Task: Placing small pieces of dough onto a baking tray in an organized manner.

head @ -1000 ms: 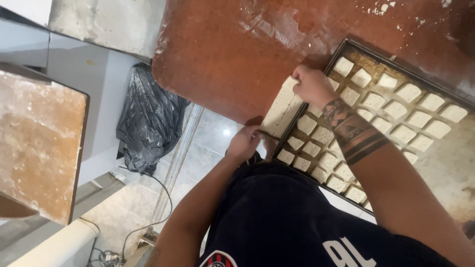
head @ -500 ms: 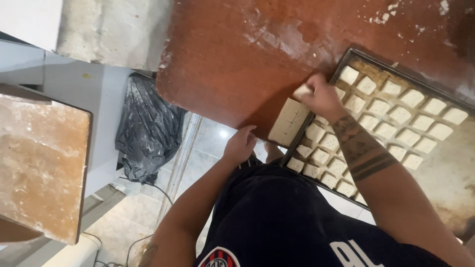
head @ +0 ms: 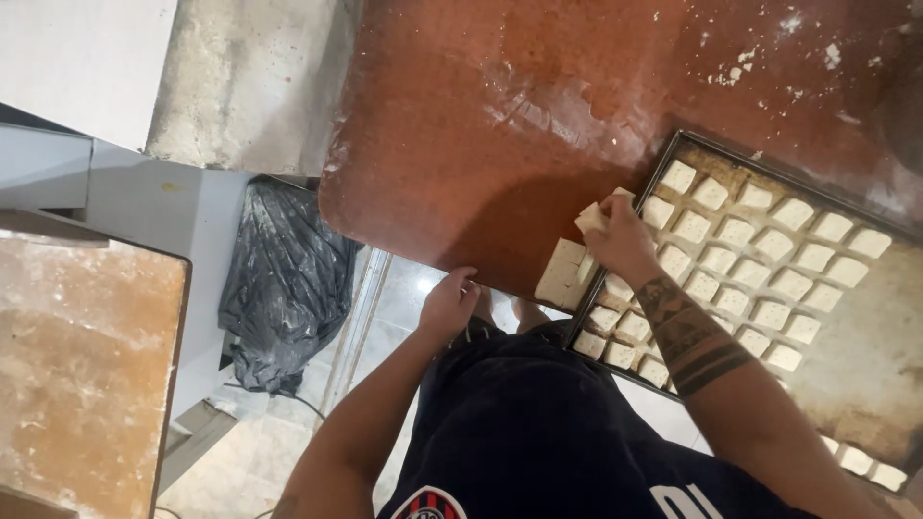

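My right hand [head: 620, 235] grips a pale square dough piece [head: 588, 217] just over the near left corner of a dark baking tray [head: 673, 146]. The tray holds rows of several pale dough squares [head: 760, 259]. A few cut dough squares [head: 565, 273] lie on the reddish-brown table [head: 538, 115] beside the tray, right under my right hand. My left hand [head: 447, 303] hangs at the table's near edge, fingers curled, holding nothing that I can see.
A black plastic bag [head: 284, 288] sits on the tiled floor left of the table. A second worn brown tabletop [head: 77, 375] stands at the lower left. A pale wall and grey frame lie at the upper left.
My right hand has lifted a dough square off the small stack beside the tray and moved toward the tray's corner. My left hand stays at the table edge.
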